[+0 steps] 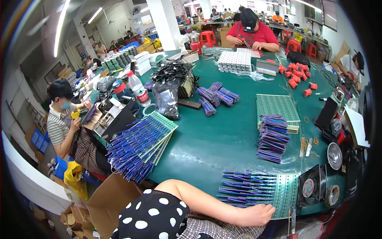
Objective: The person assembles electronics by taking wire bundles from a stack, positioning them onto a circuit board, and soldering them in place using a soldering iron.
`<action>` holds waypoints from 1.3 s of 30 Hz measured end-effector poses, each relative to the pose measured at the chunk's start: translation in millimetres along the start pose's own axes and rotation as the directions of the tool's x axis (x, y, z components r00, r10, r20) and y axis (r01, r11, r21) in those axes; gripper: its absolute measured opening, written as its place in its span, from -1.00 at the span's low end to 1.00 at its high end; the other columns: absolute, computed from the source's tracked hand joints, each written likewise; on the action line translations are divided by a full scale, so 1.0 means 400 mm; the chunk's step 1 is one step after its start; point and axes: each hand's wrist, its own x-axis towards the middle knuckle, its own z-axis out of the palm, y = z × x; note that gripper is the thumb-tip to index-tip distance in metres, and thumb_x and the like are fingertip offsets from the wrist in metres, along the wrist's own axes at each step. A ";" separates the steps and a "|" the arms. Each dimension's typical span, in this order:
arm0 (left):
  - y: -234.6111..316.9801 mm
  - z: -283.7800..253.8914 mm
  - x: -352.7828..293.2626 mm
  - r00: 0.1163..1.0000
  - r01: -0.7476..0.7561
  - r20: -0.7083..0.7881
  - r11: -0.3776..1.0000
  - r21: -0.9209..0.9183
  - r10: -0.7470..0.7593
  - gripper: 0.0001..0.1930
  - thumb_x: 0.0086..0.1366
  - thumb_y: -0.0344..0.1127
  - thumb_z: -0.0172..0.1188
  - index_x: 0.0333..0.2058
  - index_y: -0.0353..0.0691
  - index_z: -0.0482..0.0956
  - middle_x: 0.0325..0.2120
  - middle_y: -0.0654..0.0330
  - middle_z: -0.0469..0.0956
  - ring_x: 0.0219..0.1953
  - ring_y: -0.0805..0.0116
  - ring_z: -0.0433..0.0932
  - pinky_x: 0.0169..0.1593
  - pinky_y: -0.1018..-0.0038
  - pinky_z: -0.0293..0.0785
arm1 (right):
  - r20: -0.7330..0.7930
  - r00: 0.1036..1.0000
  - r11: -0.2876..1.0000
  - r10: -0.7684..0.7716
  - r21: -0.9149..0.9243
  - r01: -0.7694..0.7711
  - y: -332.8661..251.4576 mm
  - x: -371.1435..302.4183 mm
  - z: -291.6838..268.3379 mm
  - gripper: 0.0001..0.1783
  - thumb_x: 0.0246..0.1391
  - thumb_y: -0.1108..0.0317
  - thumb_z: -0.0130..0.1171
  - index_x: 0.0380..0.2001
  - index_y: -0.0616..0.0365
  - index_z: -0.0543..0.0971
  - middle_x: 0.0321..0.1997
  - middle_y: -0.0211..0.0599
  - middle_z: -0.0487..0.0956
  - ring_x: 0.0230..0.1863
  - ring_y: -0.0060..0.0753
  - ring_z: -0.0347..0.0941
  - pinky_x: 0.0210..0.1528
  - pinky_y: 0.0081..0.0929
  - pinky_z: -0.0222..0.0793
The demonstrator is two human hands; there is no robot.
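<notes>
My left hand [260,215] reaches in from the lower left, its fingers curled together in a pinch. It rests at the near edge of a green circuit board panel [287,191], beside rows of blue, red and black wires [244,187] that stick out to the left. What the fingertips hold is hidden. No part of my right hand shows. Close to the board's near right corner, a thin metal tool with a red lower end [292,223] comes up from the lower edge.
Wired panels [145,135] are stacked at left; bare panels [276,107] and a wire pile [273,137] lie farther right. Wire bundles [217,95], red spools [295,73] and a metal dish [334,156] sit on the green table [199,143]. Co-workers sit across and at left.
</notes>
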 end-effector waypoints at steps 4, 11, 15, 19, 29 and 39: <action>0.010 0.050 0.019 0.999 -0.035 -0.013 0.999 0.029 0.036 -0.78 -0.05 -0.26 0.10 -0.58 -0.31 0.58 -0.53 0.19 0.35 -0.44 0.35 0.33 -0.55 0.51 0.20 | -0.049 0.989 0.972 -0.139 0.183 0.145 -0.054 0.312 0.102 -0.40 0.22 0.03 0.06 0.12 0.26 0.23 -0.33 -0.10 0.47 -0.59 -0.36 0.42 -0.58 -0.44 0.43; -0.041 0.032 0.013 0.988 0.149 0.052 0.972 -0.180 -0.142 -0.88 -0.04 -0.33 0.09 -0.51 -0.24 0.42 -0.52 0.20 0.33 -0.46 0.34 0.40 -0.50 0.48 0.38 | -0.450 0.893 0.948 0.011 0.289 0.134 -0.574 0.328 0.199 -0.32 0.16 -0.04 0.13 0.07 0.32 0.25 -0.15 -0.09 0.44 -0.58 -0.45 0.38 -0.62 -0.49 0.36; -0.067 -0.023 0.008 0.991 0.094 0.116 0.959 -0.267 -0.065 -0.81 -0.05 -0.37 0.11 -0.39 -0.28 0.48 -0.48 0.19 0.36 -0.46 0.35 0.43 -0.48 0.50 0.40 | -0.562 0.792 0.908 0.236 0.419 0.027 -0.872 0.356 0.260 -0.29 0.14 -0.05 0.15 0.09 0.32 0.24 -0.08 -0.08 0.43 -0.53 -0.47 0.40 -0.57 -0.49 0.41; -0.065 -0.037 0.011 0.993 0.008 0.114 0.973 -0.229 0.019 -0.65 -0.06 -0.42 0.15 -0.23 -0.39 0.58 -0.37 0.16 0.50 -0.42 0.37 0.51 -0.45 0.56 0.42 | -0.560 0.756 0.809 0.338 0.584 0.071 -0.877 0.342 0.258 -0.43 0.03 0.22 0.32 0.04 0.30 0.38 -0.31 -0.21 0.57 -0.40 -0.47 0.48 -0.38 -0.56 0.43; -0.059 -0.023 0.032 0.995 -0.020 0.095 0.989 -0.145 0.034 -0.69 -0.08 -0.50 0.16 -0.28 -0.49 0.58 -0.42 0.08 0.49 -0.48 0.32 0.48 -0.47 0.55 0.44 | -0.406 0.904 0.928 0.130 -0.271 -0.255 -0.839 0.319 0.230 -0.28 -0.28 0.35 0.40 0.01 0.39 0.40 -0.52 -0.37 0.60 -0.56 -0.38 0.56 -0.46 -0.46 0.48; -0.063 -0.024 0.032 0.994 -0.034 0.099 0.993 -0.116 0.045 -0.71 -0.06 -0.51 0.16 -0.29 -0.51 0.58 -0.43 0.05 0.50 -0.48 0.31 0.50 -0.47 0.56 0.47 | -0.382 0.921 0.986 0.079 0.168 -0.015 -0.812 0.343 0.225 -0.22 -0.14 0.23 0.45 0.06 0.46 0.34 -0.54 -0.34 0.62 -0.53 -0.42 0.61 -0.40 -0.53 0.52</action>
